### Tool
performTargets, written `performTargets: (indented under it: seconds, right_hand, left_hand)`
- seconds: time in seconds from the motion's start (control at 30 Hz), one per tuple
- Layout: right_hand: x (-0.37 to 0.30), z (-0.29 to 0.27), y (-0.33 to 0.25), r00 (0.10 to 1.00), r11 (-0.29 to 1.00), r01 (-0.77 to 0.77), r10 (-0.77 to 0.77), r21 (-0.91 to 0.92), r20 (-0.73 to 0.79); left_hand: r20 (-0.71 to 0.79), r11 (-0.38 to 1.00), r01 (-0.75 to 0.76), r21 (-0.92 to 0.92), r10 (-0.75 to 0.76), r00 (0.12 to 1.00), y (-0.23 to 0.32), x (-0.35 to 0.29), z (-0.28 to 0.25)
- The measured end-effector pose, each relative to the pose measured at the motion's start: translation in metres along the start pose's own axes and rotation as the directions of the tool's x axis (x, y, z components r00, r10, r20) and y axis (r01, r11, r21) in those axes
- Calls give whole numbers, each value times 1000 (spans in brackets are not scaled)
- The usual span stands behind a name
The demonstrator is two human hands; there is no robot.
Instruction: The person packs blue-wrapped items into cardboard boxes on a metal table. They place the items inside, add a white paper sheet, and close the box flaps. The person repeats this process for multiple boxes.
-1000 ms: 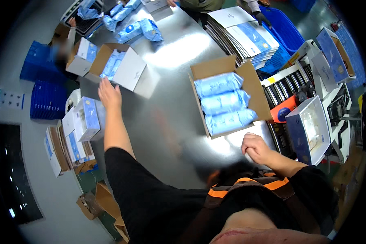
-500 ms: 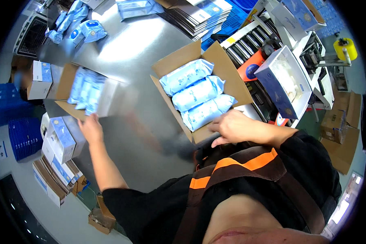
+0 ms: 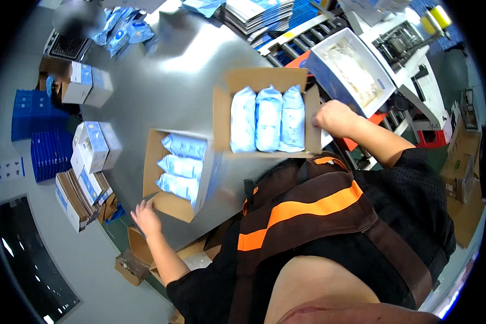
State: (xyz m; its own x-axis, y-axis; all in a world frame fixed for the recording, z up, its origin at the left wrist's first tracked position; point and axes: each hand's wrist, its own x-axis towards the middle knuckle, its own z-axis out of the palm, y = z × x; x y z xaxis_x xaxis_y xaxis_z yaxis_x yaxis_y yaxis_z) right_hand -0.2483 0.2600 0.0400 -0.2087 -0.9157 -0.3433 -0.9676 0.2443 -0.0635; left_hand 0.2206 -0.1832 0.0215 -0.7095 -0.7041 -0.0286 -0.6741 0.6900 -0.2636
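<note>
**Side by side on the bench (image 3: 140, 102), the left box (image 3: 173, 208) and the right box (image 3: 267, 78) stand open**

At the middle of the bench, toward the near edge, the right box has brown cardboard flaps standing up around three pale blue packs (image 3: 269, 119). These are plump, shiny and printed, and lie in a row with their long sides running from near to far. Nearer and to the left, the left box has brown flaps and a whitish right side. Its own three blue bags (image 3: 180, 166) lie left to right, one behind another. The two boxes come close at a corner; I cannot tell whether they touch.

A second ago the left box was at the far left, beside other boxes; now it is on the near part of the bench. The right box has turned, since its packs then lay left to right.

At the near left corner of the left box, the left hand (image 3: 147, 217) is loosely spread, holding nothing visible; contact is unclear. Against the right flap of the right box, the right hand (image 3: 335, 117) has bent fingers; I cannot tell whether they pinch the cardboard.
</note>
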Motion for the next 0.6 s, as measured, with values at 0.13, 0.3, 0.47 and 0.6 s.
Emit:
performTargets:
  seconds: [0.13, 0.3, 0.47, 0.6]
  right_hand:
    - [-41, -12, 13, 947, 943, -165, 234, 289, -222]
    - [-76, -42, 48, 824, 734, -295, 519, 612, -226]
    - [-59, 14, 194, 569, 703, -659, 699, 268, -434]
    - [-17, 42, 237, 639, 691, -718, 701, 79, -315]
  left_hand:
    - [-110, 708, -7, -706, -100, 989, 125, 35, -95]
    - [-400, 525, -551, -649, 380, 834, 325, 48, -115]
    - [-294, 332, -600, -728, 639, 711, 427, 46, -131]
    - [-233, 322, -614, -721, 721, 653, 456, 45, -145]
